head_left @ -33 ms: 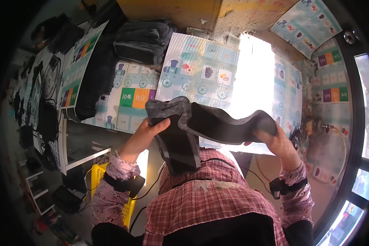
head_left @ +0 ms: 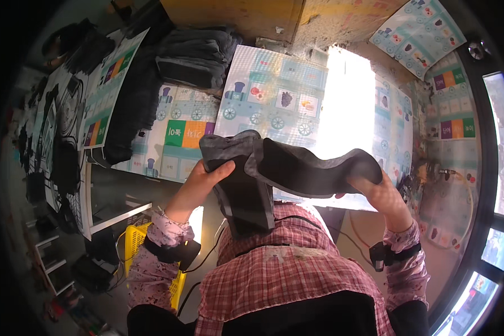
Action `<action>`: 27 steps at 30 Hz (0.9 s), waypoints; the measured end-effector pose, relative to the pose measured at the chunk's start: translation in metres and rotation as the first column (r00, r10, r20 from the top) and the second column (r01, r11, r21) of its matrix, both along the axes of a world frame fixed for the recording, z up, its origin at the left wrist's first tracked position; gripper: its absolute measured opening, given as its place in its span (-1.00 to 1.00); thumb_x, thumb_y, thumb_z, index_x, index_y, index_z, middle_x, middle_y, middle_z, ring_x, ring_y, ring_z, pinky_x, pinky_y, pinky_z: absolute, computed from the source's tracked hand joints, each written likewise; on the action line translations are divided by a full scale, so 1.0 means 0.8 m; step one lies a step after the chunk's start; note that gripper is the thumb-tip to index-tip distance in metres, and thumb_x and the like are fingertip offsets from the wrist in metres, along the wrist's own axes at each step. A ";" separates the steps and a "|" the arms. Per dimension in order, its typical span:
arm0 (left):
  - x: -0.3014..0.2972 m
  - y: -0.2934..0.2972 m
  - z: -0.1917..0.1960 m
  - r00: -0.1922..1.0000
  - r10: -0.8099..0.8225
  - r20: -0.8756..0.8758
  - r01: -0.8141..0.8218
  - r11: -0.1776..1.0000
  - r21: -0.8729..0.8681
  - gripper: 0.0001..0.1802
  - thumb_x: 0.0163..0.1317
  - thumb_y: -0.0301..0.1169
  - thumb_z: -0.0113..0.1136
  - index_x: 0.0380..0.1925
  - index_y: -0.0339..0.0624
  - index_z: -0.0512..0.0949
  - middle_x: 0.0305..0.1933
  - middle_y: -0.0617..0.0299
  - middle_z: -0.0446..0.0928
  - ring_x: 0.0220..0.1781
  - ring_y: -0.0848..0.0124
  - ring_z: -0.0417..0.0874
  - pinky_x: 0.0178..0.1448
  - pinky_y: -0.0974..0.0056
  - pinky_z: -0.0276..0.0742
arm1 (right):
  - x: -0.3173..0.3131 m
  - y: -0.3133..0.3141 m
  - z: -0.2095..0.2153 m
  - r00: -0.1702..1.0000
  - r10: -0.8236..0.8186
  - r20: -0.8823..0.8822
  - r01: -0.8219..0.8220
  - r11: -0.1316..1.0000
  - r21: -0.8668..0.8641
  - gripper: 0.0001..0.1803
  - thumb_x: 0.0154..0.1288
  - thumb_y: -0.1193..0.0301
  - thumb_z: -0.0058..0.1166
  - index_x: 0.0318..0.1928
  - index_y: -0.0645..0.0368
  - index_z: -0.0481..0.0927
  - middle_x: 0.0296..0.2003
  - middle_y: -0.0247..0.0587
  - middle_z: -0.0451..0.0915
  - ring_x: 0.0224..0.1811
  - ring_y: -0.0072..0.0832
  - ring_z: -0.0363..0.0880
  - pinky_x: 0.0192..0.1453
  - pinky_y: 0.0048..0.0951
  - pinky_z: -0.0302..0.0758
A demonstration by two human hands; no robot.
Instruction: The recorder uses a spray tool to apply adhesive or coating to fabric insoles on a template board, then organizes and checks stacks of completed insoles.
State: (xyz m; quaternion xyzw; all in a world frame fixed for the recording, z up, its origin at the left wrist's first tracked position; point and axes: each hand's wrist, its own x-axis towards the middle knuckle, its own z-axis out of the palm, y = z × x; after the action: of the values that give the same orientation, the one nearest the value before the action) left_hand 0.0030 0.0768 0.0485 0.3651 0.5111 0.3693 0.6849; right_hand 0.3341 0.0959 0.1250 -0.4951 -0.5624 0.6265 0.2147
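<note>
Both of my hands are on one dark grey garment (head_left: pixel 302 168), held up in the air between me and the desk. My left hand (head_left: pixel 201 179) has its fingers (head_left: pixel 221 168) closed round the bunched upper end, thumb on the near side. My right hand (head_left: pixel 375 187) is closed on the far end, with the cloth draped over the fingers so that I see mostly the back of the hand. Between the two grips the fabric runs as a wavy band, and a second flap hangs straight down from the left end toward my plaid shirt (head_left: pixel 285 280).

Against the earlier picture I can find almost no change: the same two grips, the same sag in the band, the same hanging flap. So the cloth is no more spread out and no more gathered than it was — it is simply held stretched.

Under the garment lies the pale mat with train pictures (head_left: pixel 274 95), partly washed out by a bright patch of light (head_left: pixel 347 106). A stack of folded dark clothes (head_left: pixel 199 53) sits at the far edge, well apart from my hands. A yellow basket (head_left: pixel 134 241) stands low at my left, beside my elbow. Each wrist carries a black strapped device (head_left: pixel 383 255).
</note>
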 end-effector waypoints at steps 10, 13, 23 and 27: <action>-0.017 -0.017 0.044 0.968 0.023 -0.248 0.047 0.961 0.272 -0.73 0.22 -0.39 0.09 -0.13 -0.30 0.42 -0.28 0.32 0.50 -0.24 0.60 0.44 -0.09 0.45 0.37 | -0.023 0.019 0.040 0.657 -0.417 0.628 -0.420 0.490 0.764 -0.79 0.03 0.61 -0.04 -0.24 0.25 0.42 -0.45 -0.13 0.47 -0.38 -0.26 0.42 -0.22 -0.41 0.32; -0.015 -0.017 0.048 0.986 -0.022 -0.167 0.051 0.984 0.173 -0.74 0.21 -0.41 0.08 -0.12 -0.29 0.43 -0.24 0.32 0.50 -0.25 0.62 0.46 -0.12 0.49 0.40 | -0.039 0.009 0.066 0.640 -0.087 0.764 -0.696 0.355 0.624 -0.75 -0.08 0.60 -0.02 -0.28 0.21 0.43 -0.47 -0.13 0.43 -0.36 -0.24 0.39 -0.18 -0.37 0.30; -0.029 0.027 0.050 0.971 0.043 -0.233 0.044 0.934 0.356 -0.79 0.25 -0.40 0.04 -0.17 -0.28 0.41 -0.27 0.36 0.47 -0.25 0.64 0.44 -0.14 0.50 0.38 | -0.007 0.057 0.057 0.571 -0.475 0.670 -0.466 0.484 0.741 -0.71 -0.11 0.60 0.06 -0.27 0.16 0.45 -0.41 -0.14 0.44 -0.27 -0.16 0.37 -0.12 -0.24 0.31; -0.028 0.037 0.041 0.977 0.031 -0.209 0.049 0.930 0.365 -0.79 0.25 -0.38 0.04 -0.17 -0.25 0.39 -0.30 0.41 0.43 -0.28 0.67 0.39 -0.17 0.51 0.35 | 0.022 0.058 0.032 0.637 -0.417 0.648 -0.424 0.513 0.746 -0.75 -0.08 0.58 0.06 -0.29 0.18 0.44 -0.42 -0.09 0.44 -0.28 -0.12 0.37 -0.14 -0.25 0.30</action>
State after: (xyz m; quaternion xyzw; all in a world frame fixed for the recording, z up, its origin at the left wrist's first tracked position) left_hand -0.0192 0.1066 0.0817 0.5263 0.5010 0.4145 0.5479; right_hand 0.3516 0.1423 0.1503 -0.5350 -0.8283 -0.0126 0.1662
